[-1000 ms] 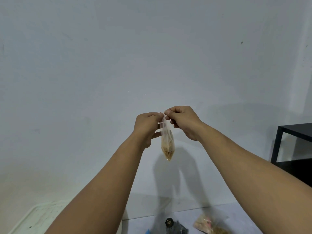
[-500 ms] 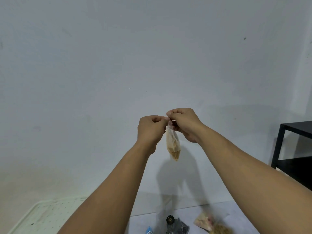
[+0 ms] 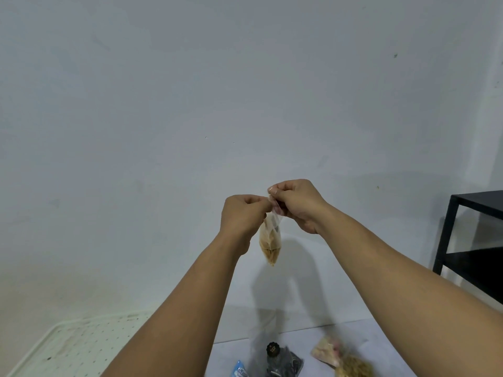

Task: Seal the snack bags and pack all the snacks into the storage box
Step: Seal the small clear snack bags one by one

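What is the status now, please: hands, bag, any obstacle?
Left hand and right hand both pinch bag top, held up. Bag hangs free. Nothing in the way.

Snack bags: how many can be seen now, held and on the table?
4: one clear bag held up by both hands, a blue one, a dark one and a pale one on the table. More may lie below the frame.

Snack bag (image 3: 270, 240) hangs between hands, seemingly above table (image 3: 381, 336).
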